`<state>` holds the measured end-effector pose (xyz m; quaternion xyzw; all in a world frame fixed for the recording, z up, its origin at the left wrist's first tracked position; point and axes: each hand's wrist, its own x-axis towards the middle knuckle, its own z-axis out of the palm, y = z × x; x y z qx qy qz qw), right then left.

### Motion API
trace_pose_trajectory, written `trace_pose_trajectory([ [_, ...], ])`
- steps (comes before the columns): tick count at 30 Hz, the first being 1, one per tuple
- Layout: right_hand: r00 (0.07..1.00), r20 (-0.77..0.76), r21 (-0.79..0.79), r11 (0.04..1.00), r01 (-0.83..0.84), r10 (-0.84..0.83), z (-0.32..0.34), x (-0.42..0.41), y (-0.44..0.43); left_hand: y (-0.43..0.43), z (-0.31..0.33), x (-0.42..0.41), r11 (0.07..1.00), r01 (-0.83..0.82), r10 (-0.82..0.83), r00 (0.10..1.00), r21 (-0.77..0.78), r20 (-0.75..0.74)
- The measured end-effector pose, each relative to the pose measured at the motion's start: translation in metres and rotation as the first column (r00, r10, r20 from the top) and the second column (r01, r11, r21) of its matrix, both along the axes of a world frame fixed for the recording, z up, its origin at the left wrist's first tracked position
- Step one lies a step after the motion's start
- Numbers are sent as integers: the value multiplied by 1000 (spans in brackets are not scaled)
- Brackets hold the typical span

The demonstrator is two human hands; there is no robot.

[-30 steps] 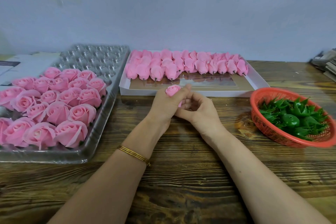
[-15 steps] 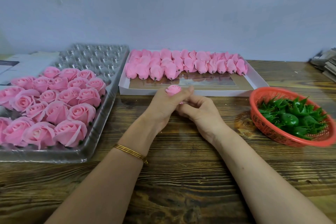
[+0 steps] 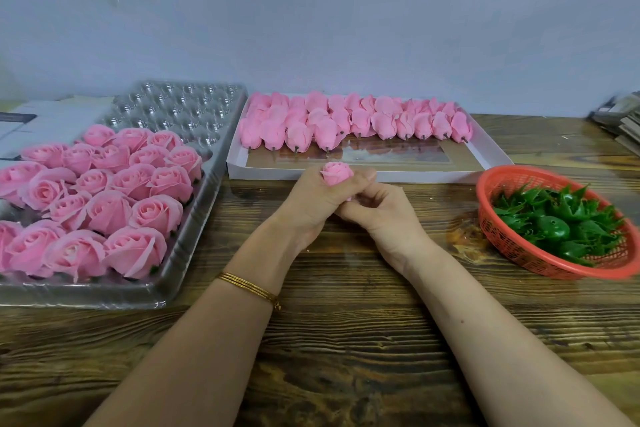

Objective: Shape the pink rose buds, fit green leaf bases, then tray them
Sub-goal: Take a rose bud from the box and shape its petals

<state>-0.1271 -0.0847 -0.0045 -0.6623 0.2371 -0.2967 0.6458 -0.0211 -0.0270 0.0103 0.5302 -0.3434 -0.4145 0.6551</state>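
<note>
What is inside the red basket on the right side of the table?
The red basket holds green leaf bases, spiky and piled loosely. What lies under the pile, and the basket floor, cannot be seen.

Both hands are meeting at mid-table on the dark wooden plank table (image 3: 346, 340); the left hand (image 3: 311, 205) is holding a small pink rose bud (image 3: 335, 173), the right hand (image 3: 384, 215) touching it from below right. Left of the grip the clear plastic dimpled tray (image 3: 194, 108) is sitting with shaped pink roses (image 3: 104, 191) filling its near part. Just behind the grip the shallow white cardboard box (image 3: 491, 156) is lying, unshaped pink buds (image 3: 346, 121) lining its far side. Right of the grip the round red plastic mesh basket (image 3: 512, 246) is holding green plastic leaf bases (image 3: 561, 218).
</note>
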Motion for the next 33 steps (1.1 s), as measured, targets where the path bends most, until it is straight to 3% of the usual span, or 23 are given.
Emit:
trace_pose_trajectory([
  [9, 996, 48, 166, 982, -85, 78, 3, -1, -2, -3, -8, 0, 994, -106, 107, 991, -18, 78],
  [14, 994, 87, 369, 929, 36, -73, 8, 0, -7, -3, -9, -2, 962, -254, 270, 933, -96, 238],
  [24, 987, 126, 331, 942, 56, -103, 9, 2, -2, -3, -11, -7, 988, -151, 122, 871, 22, 475],
  [33, 986, 129, 362, 931, 49, -103, 11, 1, 0, -3, -13, -7, 983, -181, 152, 854, 11, 497],
])
